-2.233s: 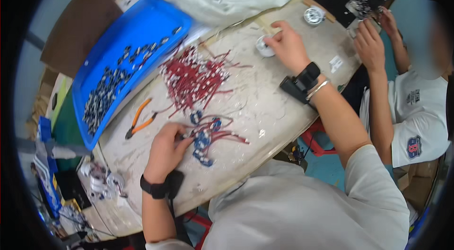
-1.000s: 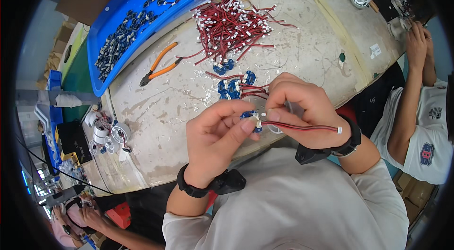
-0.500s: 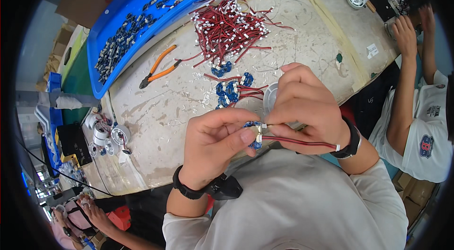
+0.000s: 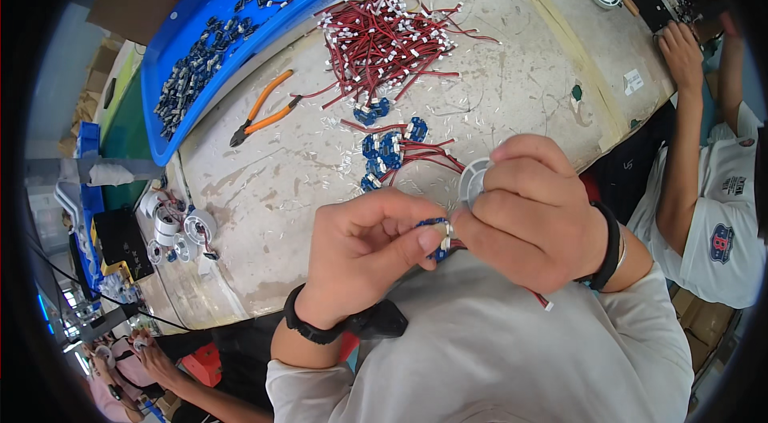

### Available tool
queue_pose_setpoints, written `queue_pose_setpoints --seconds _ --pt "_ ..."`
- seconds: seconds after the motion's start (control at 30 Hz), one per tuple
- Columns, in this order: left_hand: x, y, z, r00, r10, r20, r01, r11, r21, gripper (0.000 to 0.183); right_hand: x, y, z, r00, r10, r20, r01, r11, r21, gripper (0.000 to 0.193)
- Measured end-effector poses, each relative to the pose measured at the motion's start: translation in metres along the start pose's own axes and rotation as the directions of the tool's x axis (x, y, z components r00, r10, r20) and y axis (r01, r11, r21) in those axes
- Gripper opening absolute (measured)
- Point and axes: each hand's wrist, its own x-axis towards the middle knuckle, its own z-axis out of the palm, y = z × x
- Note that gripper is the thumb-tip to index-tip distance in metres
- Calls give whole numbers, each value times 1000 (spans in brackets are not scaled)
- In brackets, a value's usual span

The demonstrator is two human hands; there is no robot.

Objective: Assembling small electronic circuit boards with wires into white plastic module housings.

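My left hand (image 4: pixel 360 251) pinches a small blue circuit board (image 4: pixel 441 253) between thumb and fingers. Against the board's connector side, my right hand (image 4: pixel 538 219) is closed on a red-and-black cable (image 4: pixel 538 296). Most of the cable is hidden under that hand; a white plug at its free end sticks out below. Just beyond my right fingers lies a white round plastic part (image 4: pixel 474 181), partly covered. Several blue boards (image 4: pixel 390 149) with cables attached rest on the table past my left hand.
A heap of red-and-black cables (image 4: pixel 388 43) lies farther back. Left of it are orange-handled cutters (image 4: pixel 264 109) and a blue tray (image 4: pixel 152 131) of boards. White round housings (image 4: pixel 166 224) stand at the left. Co-workers' hands (image 4: pixel 682 55) are at the far right and lower left.
My right hand has turned over and tightened, now covering most of the cable. The cable's free end has swung down. My left hand keeps its pinch on the board.
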Motion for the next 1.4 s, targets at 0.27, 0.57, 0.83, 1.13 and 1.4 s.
queue_pose_setpoints --seconds 0.27,0.57,0.83,1.13,1.4 --pt "2 -1 -1 998 -66 -12 67 996 61 15 -7 -1 12 995 87 -38 -86 996 29 20" --pt "16 -38 -10 976 -151 156 199 907 -370 55 0 -5 26 984 57 -169 -1 949 316 25" --pt "15 -28 -4 998 -62 -17 47 882 -468 54 -9 14 23 944 329 -37 -263 813 519 28" --pt "11 -25 -6 995 83 -53 -98 894 -438 54 -9 15 27 953 300 -33 -260 872 415 32" --pt "7 -29 -12 996 90 -2 -84 925 -370 51 -2 10 16 904 336 266 -427 744 514 45"
